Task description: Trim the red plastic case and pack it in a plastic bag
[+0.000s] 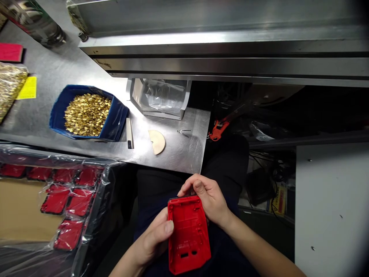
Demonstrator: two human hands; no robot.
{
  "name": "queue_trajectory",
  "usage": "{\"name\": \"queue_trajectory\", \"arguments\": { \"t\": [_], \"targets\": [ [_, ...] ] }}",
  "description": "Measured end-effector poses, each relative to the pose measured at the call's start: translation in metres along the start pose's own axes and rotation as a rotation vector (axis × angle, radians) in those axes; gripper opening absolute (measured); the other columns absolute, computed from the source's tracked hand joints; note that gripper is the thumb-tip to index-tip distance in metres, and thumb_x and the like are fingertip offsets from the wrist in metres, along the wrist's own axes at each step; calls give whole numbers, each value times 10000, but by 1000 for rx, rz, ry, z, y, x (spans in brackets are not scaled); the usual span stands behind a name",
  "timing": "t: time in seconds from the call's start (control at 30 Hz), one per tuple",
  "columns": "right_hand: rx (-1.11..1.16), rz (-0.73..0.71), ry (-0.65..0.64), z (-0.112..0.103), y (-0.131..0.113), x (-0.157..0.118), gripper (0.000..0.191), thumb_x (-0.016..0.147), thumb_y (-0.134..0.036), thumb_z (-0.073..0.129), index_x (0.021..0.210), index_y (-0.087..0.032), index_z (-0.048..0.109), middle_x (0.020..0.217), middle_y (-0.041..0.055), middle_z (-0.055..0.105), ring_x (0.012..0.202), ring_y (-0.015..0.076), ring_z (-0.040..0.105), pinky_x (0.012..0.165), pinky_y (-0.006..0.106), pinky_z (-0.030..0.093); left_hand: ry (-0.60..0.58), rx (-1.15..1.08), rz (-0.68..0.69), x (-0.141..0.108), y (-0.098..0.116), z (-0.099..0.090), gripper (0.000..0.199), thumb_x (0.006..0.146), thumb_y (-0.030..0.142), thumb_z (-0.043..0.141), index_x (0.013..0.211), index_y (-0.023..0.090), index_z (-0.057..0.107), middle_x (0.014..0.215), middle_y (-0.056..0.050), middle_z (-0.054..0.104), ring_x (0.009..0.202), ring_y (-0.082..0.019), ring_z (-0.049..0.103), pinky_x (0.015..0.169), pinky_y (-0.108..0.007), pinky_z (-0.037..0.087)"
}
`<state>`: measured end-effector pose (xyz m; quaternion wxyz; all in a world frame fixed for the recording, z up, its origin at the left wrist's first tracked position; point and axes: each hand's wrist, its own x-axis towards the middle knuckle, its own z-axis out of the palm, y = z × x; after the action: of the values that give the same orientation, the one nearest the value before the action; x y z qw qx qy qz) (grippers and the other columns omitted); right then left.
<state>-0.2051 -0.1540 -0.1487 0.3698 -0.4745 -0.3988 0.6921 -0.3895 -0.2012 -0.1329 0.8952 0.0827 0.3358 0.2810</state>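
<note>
A red plastic housing (188,234), like a shallow open shell with ribs inside and two holes near its lower end, is held over my lap with its hollow side up. My left hand (152,240) grips its left edge, the thumb on the rim and the fingers hidden underneath. Around the upper right corner curls my right hand (211,198), fingers bent along the top edge and thumb raised close to the index finger. Part of this hand's grip is hidden behind the housing.
A blue bin (119,115) of small brass parts stands on the metal bench (184,154), near a grey bin (137,102) with plastic bags. A semicircular pale disc (157,142) lies nearby. An orange-handled tool (219,130) hangs right. Left, a plastic-lined crate (98,207) holds bagged red housings (56,199).
</note>
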Motion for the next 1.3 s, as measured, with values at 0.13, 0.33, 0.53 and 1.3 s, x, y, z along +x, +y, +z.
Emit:
{"name": "queue_trajectory", "arguments": {
  "t": [0.13, 0.33, 0.53, 1.3],
  "targets": [
    [-73, -58, 111, -1, 2, -1, 391, 1026, -516, 524, 805, -207, 617, 739, -3, 602, 663, 126, 563, 627, 252, 441, -7, -5, 8, 0, -1, 0, 618, 848, 536, 728, 1336, 171, 629, 1173, -140, 715, 1079, -336, 665, 952, -436, 506],
    [-72, -71, 91, -1, 3, -1, 378, 1062, -478, 458, 953, -217, 709, 845, 38, 718, 755, 152, 651, 680, 268, 483, -18, -35, -9, 0, -4, -3, 624, 851, 536, 723, 1345, 168, 627, 1210, -155, 716, 1114, -360, 666, 978, -463, 496],
    [-329, -181, 296, -1, 6, -7, 302, 1014, -437, 579, 818, -234, 687, 751, 10, 659, 714, 165, 620, 689, 298, 475, 16, -71, 10, -1, -6, -5, 585, 865, 506, 717, 1333, 162, 642, 1222, -169, 730, 1160, -385, 664, 1066, -528, 465],
    [-1131, -81, 170, -65, 10, 102, 113, 943, -328, 586, 989, -229, 618, 819, 5, 671, 667, 164, 609, 624, 268, 430, -104, -160, 91, 2, -7, -7, 894, 888, 596, 664, 1589, 175, 301, 1383, -261, 641, 1299, -429, 604, 1140, -612, 375]
  ]
}}
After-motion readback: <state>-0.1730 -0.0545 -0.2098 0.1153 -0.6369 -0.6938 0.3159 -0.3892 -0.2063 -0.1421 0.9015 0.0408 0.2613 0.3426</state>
